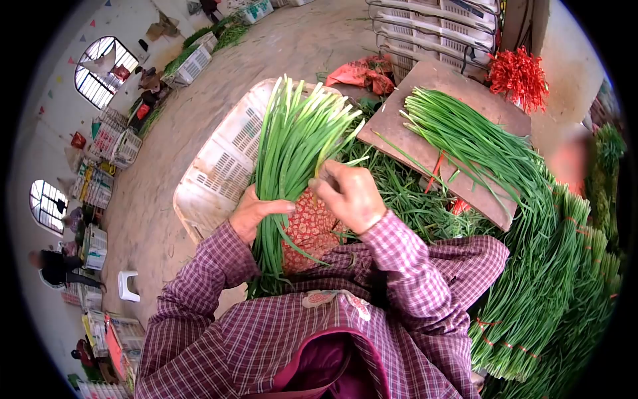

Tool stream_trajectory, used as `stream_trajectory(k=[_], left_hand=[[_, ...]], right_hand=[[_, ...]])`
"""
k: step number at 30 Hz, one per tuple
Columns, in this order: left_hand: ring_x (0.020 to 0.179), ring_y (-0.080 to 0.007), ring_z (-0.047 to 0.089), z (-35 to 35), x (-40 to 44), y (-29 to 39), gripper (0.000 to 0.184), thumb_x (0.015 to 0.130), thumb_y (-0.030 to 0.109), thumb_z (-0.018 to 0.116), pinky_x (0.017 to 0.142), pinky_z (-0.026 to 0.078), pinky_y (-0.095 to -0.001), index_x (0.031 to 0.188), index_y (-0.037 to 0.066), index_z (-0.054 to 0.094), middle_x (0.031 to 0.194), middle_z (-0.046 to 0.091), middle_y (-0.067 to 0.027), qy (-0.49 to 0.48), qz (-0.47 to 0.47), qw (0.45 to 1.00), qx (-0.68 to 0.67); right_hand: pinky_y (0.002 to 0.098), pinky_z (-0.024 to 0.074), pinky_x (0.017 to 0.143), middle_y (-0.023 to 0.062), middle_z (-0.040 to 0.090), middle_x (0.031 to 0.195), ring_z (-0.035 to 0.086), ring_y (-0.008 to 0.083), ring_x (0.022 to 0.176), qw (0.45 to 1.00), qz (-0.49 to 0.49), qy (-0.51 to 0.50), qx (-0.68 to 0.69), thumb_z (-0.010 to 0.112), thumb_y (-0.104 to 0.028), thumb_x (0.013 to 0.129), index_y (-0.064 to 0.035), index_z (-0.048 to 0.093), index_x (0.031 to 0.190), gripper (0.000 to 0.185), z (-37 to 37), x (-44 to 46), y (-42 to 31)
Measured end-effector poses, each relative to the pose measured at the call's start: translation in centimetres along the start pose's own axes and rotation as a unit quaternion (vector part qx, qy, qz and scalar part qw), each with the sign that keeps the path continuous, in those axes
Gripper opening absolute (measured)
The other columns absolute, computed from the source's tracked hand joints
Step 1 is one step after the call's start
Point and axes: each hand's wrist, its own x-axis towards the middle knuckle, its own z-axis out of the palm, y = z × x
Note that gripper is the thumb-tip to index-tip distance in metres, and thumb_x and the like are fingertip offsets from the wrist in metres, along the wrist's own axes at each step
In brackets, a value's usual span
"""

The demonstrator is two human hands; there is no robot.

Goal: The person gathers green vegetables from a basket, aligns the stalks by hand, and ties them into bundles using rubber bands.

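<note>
A thick bunch of garlic chives [286, 146] stands nearly upright in front of me, its pale cut ends at the top. My left hand [256, 211] is wrapped round its lower part, the thumb across the front. Beside it my right hand [351, 194] is closed in a pinch on a yellowish chive blade [323, 154] at the bunch's right side. A red patterned cloth [312, 229] lies behind and below the hands. Farther right, a loose pile of chives [468, 130] rests on a brown board [392, 130], its leafy ends hanging over the edge.
A white plastic crate [222, 156] stands just left of the bunch. Loose green leaves [409, 199] cover the ground below the board. Tied chive bundles [538, 299] are heaped at right. Red ties [518, 80] hang by stacked crates [438, 30]. A white stool [128, 286] stands left.
</note>
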Motion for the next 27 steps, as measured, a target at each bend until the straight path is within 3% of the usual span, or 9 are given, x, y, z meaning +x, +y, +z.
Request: stream_trajectory(k=[2, 4, 9, 12, 14, 15, 16, 20, 27], left_hand=[[0.086, -0.0149, 0.064, -1.2, 0.7, -0.8, 0.048, 0.071, -0.006, 0.07, 0.076, 0.053, -0.0284, 0.115, 0.001, 0.054, 0.098, 0.064, -0.008, -0.016, -0.006, 0.999, -0.038], [0.085, -0.0157, 0.064, -1.4, 0.9, -1.0, 0.046, 0.071, -0.006, 0.069, 0.076, 0.054, -0.0282, 0.114, 0.002, 0.055, 0.096, 0.065, -0.0086, -0.012, -0.008, 0.999, -0.038], [0.084, -0.0169, 0.065, -2.2, 1.1, -1.6, 0.046, 0.07, -0.003, 0.07, 0.078, 0.054, -0.0314, 0.113, 0.001, 0.055, 0.093, 0.066, -0.0092, 0.019, -0.022, 0.999, -0.023], [0.086, -0.0167, 0.064, -3.0, 1.1, -2.0, 0.045, 0.07, -0.004, 0.07, 0.079, 0.053, -0.0322, 0.113, 0.001, 0.056, 0.095, 0.065, -0.0086, 0.027, -0.053, 0.998, -0.023], [0.087, -0.0166, 0.064, -2.8, 1.0, -1.7, 0.046, 0.069, -0.004, 0.071, 0.08, 0.052, -0.0318, 0.113, 0.001, 0.056, 0.096, 0.065, -0.0084, 0.004, -0.043, 0.999, -0.011], [0.088, -0.0165, 0.063, -2.4, 0.9, -1.5, 0.047, 0.069, -0.004, 0.072, 0.08, 0.052, -0.0313, 0.113, 0.001, 0.056, 0.097, 0.065, -0.0082, -0.016, -0.033, 0.999, -0.002], [0.088, -0.0165, 0.063, -2.2, 0.8, -1.4, 0.047, 0.069, -0.004, 0.072, 0.08, 0.052, -0.0313, 0.113, 0.001, 0.056, 0.097, 0.065, -0.0082, -0.019, -0.034, 0.999, 0.0], [0.091, -0.017, 0.063, -0.7, 0.2, -0.4, 0.054, 0.065, -0.003, 0.076, 0.085, 0.049, -0.031, 0.115, 0.0, 0.056, 0.102, 0.065, -0.0084, -0.052, -0.028, 0.998, 0.03], [0.11, -0.0204, 0.055, 0.9, -0.5, 0.3, 0.082, 0.063, -0.007, 0.072, 0.096, 0.043, -0.0355, 0.135, 0.004, 0.036, 0.12, 0.056, -0.0092, -0.098, -0.061, 0.992, 0.056]], right_hand=[[0.0258, 0.0478, 0.046, 0.0034, 0.059, 0.064, 0.058, 0.0124, 0.051, 0.868, 0.164, -0.185, 0.431, 0.06, -0.021, 0.088, -0.0047, 0.057, 0.085, 0.017, -2.9, 0.1, -0.6], [0.0194, 0.0438, 0.045, -0.0001, 0.057, 0.067, 0.055, 0.0062, 0.052, 0.774, 0.174, -0.18, 0.581, 0.059, -0.019, 0.09, -0.0057, 0.058, 0.089, 0.013, -5.8, -0.4, -0.7], [0.021, 0.0389, 0.039, 0.0053, 0.055, 0.066, 0.049, 0.0096, 0.044, 0.744, 0.092, 0.012, 0.662, 0.055, -0.018, 0.089, -0.004, 0.051, 0.092, 0.015, -12.2, -1.9, -0.5], [0.0227, 0.0423, 0.042, 0.0036, 0.056, 0.062, 0.051, 0.011, 0.045, 0.853, 0.081, 0.001, 0.515, 0.058, -0.026, 0.09, -0.0018, 0.058, 0.093, 0.024, -14.7, -2.5, 1.8], [0.0279, 0.0458, 0.046, 0.0055, 0.061, 0.062, 0.057, 0.0161, 0.047, 0.979, 0.085, -0.09, 0.164, 0.062, -0.036, 0.088, -0.0041, 0.066, 0.09, 0.033, -13.3, -2.1, 3.4], [0.0318, 0.048, 0.051, 0.0081, 0.065, 0.067, 0.061, 0.0207, 0.052, 0.984, 0.026, -0.062, -0.163, 0.066, -0.042, 0.082, -0.0098, 0.071, 0.086, 0.033, -12.3, -2.0, 3.4], [0.0327, 0.049, 0.053, 0.0094, 0.065, 0.067, 0.062, 0.0225, 0.056, 0.965, 0.058, -0.046, -0.252, 0.068, -0.039, 0.079, -0.0144, 0.072, 0.089, 0.027, -11.2, -1.6, 2.7], [0.0347, 0.051, 0.057, 0.0045, 0.061, 0.075, 0.062, 0.0225, 0.064, 0.981, -0.043, 0.093, -0.166, 0.068, -0.024, 0.079, -0.012, 0.066, 0.085, 0.014, -7.8, 1.3, 0.2], [0.0355, 0.0497, 0.072, 0.0048, 0.058, 0.083, 0.057, 0.0249, 0.079, 0.97, -0.209, 0.021, -0.122, 0.069, -0.018, 0.076, -0.0115, 0.062, 0.089, 0.016, -4.5, 4.5, 0.9]])
